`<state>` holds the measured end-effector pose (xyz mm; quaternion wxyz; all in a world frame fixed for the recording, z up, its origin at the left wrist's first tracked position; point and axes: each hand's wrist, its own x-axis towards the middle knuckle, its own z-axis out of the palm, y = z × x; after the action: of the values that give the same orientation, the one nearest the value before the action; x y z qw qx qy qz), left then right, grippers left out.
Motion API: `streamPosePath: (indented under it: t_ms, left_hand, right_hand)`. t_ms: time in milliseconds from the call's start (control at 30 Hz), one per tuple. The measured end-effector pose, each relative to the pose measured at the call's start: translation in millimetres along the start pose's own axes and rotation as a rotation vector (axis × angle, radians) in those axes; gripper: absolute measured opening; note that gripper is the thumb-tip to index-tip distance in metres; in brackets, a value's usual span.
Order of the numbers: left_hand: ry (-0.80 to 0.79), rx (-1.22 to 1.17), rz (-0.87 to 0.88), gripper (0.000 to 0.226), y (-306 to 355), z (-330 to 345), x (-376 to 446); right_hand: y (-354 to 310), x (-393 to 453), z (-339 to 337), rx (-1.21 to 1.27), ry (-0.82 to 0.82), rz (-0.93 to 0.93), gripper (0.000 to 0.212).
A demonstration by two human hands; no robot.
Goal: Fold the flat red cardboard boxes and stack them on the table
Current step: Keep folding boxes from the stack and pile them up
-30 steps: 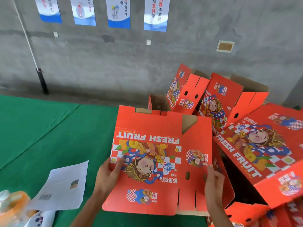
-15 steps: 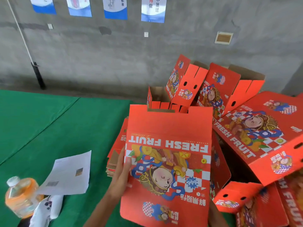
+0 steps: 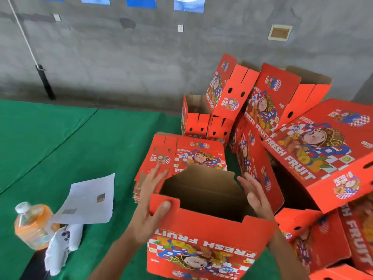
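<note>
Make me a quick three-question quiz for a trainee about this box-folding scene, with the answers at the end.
1. True or false: the opened red cardboard box held by the left hand and right hand shows its brown inside.
2. Which lies directly behind that box? A) the stack of flat red cardboard boxes B) the white printed paper sheet C) the orange drink bottle with a white cap
3. Fill in: the bottle and the paper sheet rest on the ____ table cover.

Key: 1 true; 2 A; 3 green.
</note>
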<state>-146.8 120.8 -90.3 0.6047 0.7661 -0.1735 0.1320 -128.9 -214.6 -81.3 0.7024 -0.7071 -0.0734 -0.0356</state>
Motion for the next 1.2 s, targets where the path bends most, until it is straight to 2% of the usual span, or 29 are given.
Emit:
streamPosePath:
  t_ms: [33,67,133,167,200,233,300,333,400,433,500,567,600,700,867,967,1067,1133,1200]
  left_hand:
    - [-0.021,0.091,0.042,0.083,2.1,-1.3,0.9]
    - [-0.036,0.182,0.083,0.084,3.8,-2.1,1.8]
    - [-0.068,0.348,0.176,0.078,8.3,-3.9,4.2]
    - [-0.086,0.419,0.222,0.072,9.3,-5.7,5.4]
    - [-0.096,0.48,0.249,0.067,9.7,-7.5,5.9]
    - [-0.088,0.528,0.248,0.062,9.9,-9.1,6.3]
    - [-0.016,0.575,0.156,0.053,9.6,-12.3,6.8]
    - [0.035,0.583,0.089,0.053,9.9,-12.8,7.4]
    - [0.139,0.678,0.018,0.056,12.2,-11.0,11.4]
    - [0.177,0.757,0.004,0.058,14.0,-8.7,14.6]
    - [0.195,0.868,-0.026,0.068,17.8,-2.3,20.8]
    - [0.177,0.902,0.003,0.072,20.5,9.1,22.6]
    - [0.158,0.898,0.045,0.067,21.6,17.3,21.8]
    - [0.056,0.892,0.169,0.045,20.9,41.6,17.2]
    - [-0.082,0.767,0.223,0.048,9.4,41.3,20.2]
    - [-0.181,0.687,0.138,0.061,8.2,39.0,23.8]
    - [-0.3,0.854,-0.002,0.059,10.6,39.8,28.6]
    - [-0.372,0.975,-0.029,0.066,10.6,41.7,29.7]
    - [-0.366,0.98,-0.024,0.066,10.6,44.1,32.0]
  right_hand:
    - [-3.2,-3.6,4.0,-0.052,0.054,0.03,0.059]
    - [-1.2,-10.7,0.0,-0.089,0.01,0.013,0.059]
    - [-1.9,-11.2,-5.9,-0.138,-0.023,-0.062,0.043]
    - [-0.6,-5.8,-13.9,-0.13,-0.1,-0.092,0.034]
    - [0.7,-3.6,-19.9,-0.059,-0.136,-0.053,0.029]
    - [5.0,3.3,-26.0,-0.016,-0.088,0.017,0.031]
    - [-1.4,7.4,-21.5,0.243,0.039,0.196,0.033]
    - [-5.6,4.0,-14.4,0.32,0.119,0.187,0.036]
    - [-17.1,-1.6,-3.5,0.343,0.271,0.179,0.052]
    - [-19.1,-5.9,1.7,0.304,0.309,0.141,0.053]
    - [-22.5,-4.7,10.8,0.32,0.283,0.043,0.032]
    - [-25.4,-8.2,19.5,0.327,0.24,0.02,0.06]
    - [-17.2,-14.0,18.8,0.306,0.186,-0.008,0.067]
    - [-1.5,-13.3,9.7,0.205,0.119,-0.031,0.044]
    - [8.5,-6.4,0.5,0.104,0.033,-0.062,0.036]
    - [11.4,-2.8,-0.3,0.053,-0.012,-0.04,0.038]
    - [7.9,-1.0,1.0,-0.013,-0.023,-0.009,0.049]
    - [3.2,-1.4,-1.7,-0.088,-0.044,0.013,0.051]
    - [0.2,-0.6,-9.9,-0.147,-0.076,0.06,0.051]
